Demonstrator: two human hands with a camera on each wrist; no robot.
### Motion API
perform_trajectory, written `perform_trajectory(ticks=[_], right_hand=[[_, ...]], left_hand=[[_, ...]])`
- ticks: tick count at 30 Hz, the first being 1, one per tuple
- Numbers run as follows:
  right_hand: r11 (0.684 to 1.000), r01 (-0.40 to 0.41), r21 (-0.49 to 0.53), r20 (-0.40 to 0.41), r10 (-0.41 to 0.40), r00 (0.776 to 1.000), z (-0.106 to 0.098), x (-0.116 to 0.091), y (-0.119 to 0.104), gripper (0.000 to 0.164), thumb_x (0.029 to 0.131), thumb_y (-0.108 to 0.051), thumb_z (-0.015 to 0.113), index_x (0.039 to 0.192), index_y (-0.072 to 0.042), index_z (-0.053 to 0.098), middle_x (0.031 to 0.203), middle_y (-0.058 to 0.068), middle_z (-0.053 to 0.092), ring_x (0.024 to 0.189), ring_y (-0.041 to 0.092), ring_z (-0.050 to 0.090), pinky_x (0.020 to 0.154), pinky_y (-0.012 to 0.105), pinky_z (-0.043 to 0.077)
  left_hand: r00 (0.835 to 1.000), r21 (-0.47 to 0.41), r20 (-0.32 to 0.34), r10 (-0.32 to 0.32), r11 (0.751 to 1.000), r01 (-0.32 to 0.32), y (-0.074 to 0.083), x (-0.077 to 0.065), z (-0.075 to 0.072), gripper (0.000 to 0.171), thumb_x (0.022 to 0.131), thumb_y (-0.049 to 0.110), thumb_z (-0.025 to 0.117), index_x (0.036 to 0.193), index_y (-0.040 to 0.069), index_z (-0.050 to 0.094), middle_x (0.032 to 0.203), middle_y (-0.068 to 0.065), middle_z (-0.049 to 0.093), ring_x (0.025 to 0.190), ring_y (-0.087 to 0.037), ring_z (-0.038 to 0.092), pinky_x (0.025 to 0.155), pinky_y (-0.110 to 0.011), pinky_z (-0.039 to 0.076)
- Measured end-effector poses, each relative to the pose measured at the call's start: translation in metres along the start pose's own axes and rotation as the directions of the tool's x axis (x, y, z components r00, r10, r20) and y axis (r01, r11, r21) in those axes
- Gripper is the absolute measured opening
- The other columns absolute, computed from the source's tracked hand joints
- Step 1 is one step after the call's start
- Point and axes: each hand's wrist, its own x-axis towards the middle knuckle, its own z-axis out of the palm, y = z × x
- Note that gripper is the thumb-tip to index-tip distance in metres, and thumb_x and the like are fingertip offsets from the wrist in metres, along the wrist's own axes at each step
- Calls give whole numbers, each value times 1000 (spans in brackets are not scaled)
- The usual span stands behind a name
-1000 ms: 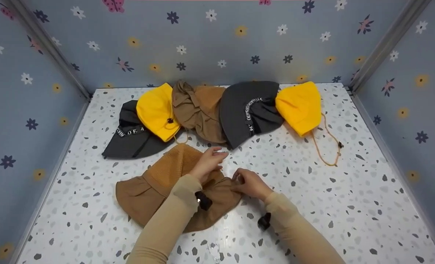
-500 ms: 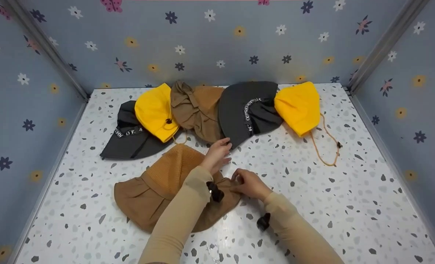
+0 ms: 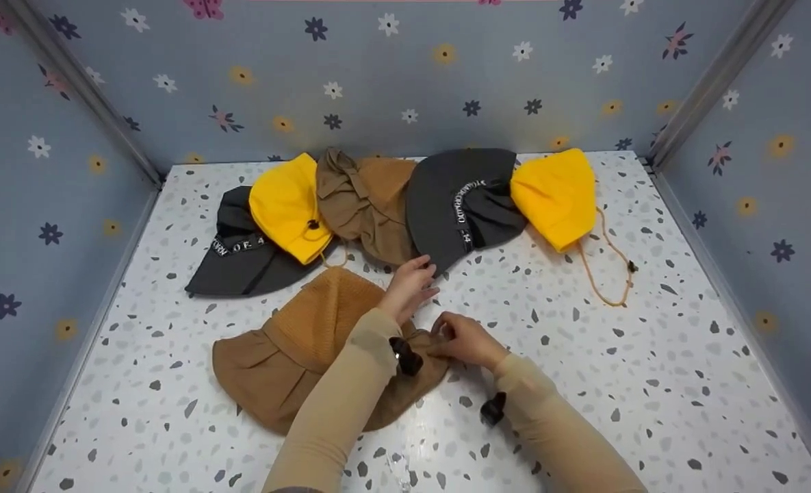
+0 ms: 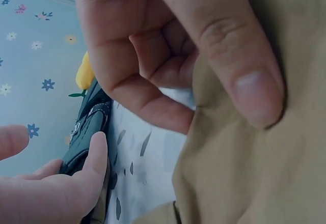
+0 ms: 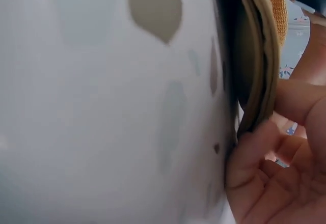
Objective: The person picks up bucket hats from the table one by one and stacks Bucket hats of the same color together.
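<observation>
A brown bucket hat (image 3: 261, 376) with a ribbed tan crown lies in front, partly covered by my left forearm. My right hand (image 3: 470, 342) pinches its wide brim (image 5: 262, 56) at the right end between thumb and fingers. In the left wrist view the right thumb (image 4: 257, 99) lies along the cloth. My left hand (image 3: 408, 287) is above the hat's far right side, fingers extended, its fingertips at the lower tip of the dark grey hat (image 3: 439, 212); whether they touch it I cannot tell.
Along the back lie another dark grey hat (image 3: 261, 270), a yellow hat (image 3: 292, 205), a second brown hat (image 3: 371, 219) and a yellow hat (image 3: 559, 198) with a looped cord (image 3: 607, 301). Flower-patterned walls (image 3: 405, 75) enclose the speckled table (image 3: 651, 383).
My left hand has moved right and slightly away from me, from over the front brown hat to the dark grey hat's tip. My right hand keeps its pinch on the brim.
</observation>
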Motion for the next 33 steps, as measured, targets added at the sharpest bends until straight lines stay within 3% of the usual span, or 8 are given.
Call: perform_trajectory(ticks=[6,10,12,17,21,25,29,33], right_hand=[[976,-106,189,48,98,994,-17,4,-1,39,89,-22,73,119,-1,61,88,3,59,70,11,53,64,23,46],[880,-202,430,-17,232,973,-31,11,-1,54,92,-19,66,138,1,47,111,14,61,78,14,59,71,26,52],[775,-205,598,-42,286,957,-36,16,-2,57,95,-18,63,143,2,40,121,18,59,86,17,63,81,29,55],[388,-135,912,-18,367,930,-40,31,-3,59,101,-20,57,148,2,31,136,22,51,109,25,63,103,36,50],[205,-95,974,4,404,915,-44,40,-5,76,101,-23,56,157,0,11,159,25,24,142,31,38,116,35,37],[137,-65,989,3,407,913,-47,47,-7,73,101,-22,55,157,0,13,162,18,22,147,26,32,117,31,34],[127,-38,991,-20,430,903,-47,52,-10,46,100,-18,58,140,-1,42,133,10,54,114,16,57,95,23,51],[107,-8,994,-39,431,902,-46,54,-10,31,100,-10,57,127,-1,47,109,4,58,88,11,63,76,19,55]], left_hand=[[1000,-38,7,1,999,-1,1,-3,4,56,104,12,48,155,3,26,162,-20,22,145,-33,32,113,-38,42],[1000,-65,15,4,998,-3,2,-5,6,57,104,11,48,155,1,25,162,-21,21,147,-34,29,114,-38,41],[1000,-80,20,0,997,2,1,-6,7,57,104,11,49,155,1,25,162,-21,21,148,-34,28,115,-39,39],[999,-125,25,-26,992,29,-1,-18,12,58,104,10,49,155,1,24,162,-20,22,146,-34,32,116,-40,38],[998,-151,49,-30,988,37,-3,-29,21,60,104,10,49,156,0,21,160,-21,23,142,-33,36,115,-39,39],[998,-170,61,-27,985,37,-4,-37,29,60,103,9,49,156,0,21,160,-22,24,141,-33,37,114,-39,40],[998,-184,54,-15,983,24,-7,-44,36,59,102,6,50,155,-1,23,156,-24,29,139,-35,39,113,-41,41],[999,-123,55,-3,992,9,-9,-49,39,59,101,8,52,154,-2,26,155,-24,31,140,-36,38,112,-42,42]])
